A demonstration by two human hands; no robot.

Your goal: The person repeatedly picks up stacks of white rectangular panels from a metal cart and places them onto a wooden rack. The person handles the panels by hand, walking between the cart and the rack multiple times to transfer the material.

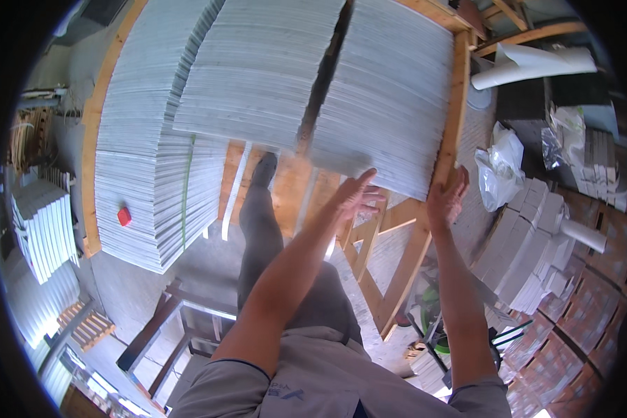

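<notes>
Long rows of thin pale grey slabs (390, 90) stand packed on edge in a wooden crate. By the near edge of the right-hand row is my left hand (359, 197), its fingers apart and nothing in it. My right hand (447, 198) rests against the crate's wooden side beam (455, 111), fingers stretched upward and loosely spread; whether its palm presses on the wood is hard to see. A dark gap separates the right row from the middle row (254, 70). One of my feet (264, 169) is on the crate's wooden floor boards (289, 191).
At left, another stack of slabs (129, 184) carries a small red object (124, 216) and a green strap (189, 188). To the right lie a white plastic bag (501, 167), pale blocks (519, 244) and a white roll (536, 66). A dark metal frame (150, 331) stands lower left.
</notes>
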